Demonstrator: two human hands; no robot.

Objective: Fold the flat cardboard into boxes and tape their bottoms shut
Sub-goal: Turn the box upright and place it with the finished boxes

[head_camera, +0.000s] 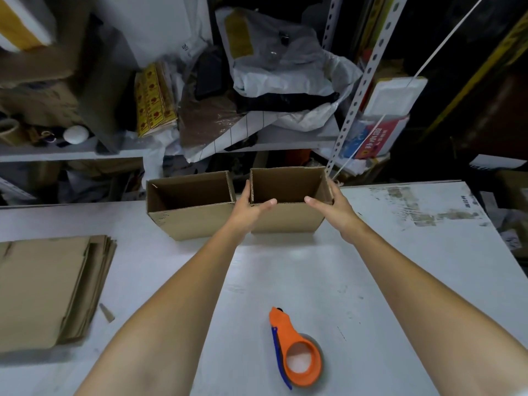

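Two brown cardboard boxes stand open side up at the far edge of the white table (285, 267). My left hand (251, 208) grips the left wall of the right box (285, 220), thumb over its near rim. My right hand (328, 204) grips that box's right wall the same way. The left box (188, 221) stands just beside it, untouched. A stack of flat cardboard (48, 290) lies on the table at the left. An orange tape dispenser (297, 352) with a roll of tape lies near the front edge, between my forearms.
Behind the table, shelves hold plastic bags (285, 67), yellow printed packs (154, 101) and cartons. A perforated metal upright (363, 84) rises behind the right box. A small cardboard scrap (107, 312) lies beside the flat stack. Worn patches (423, 207) mark the table's far right.
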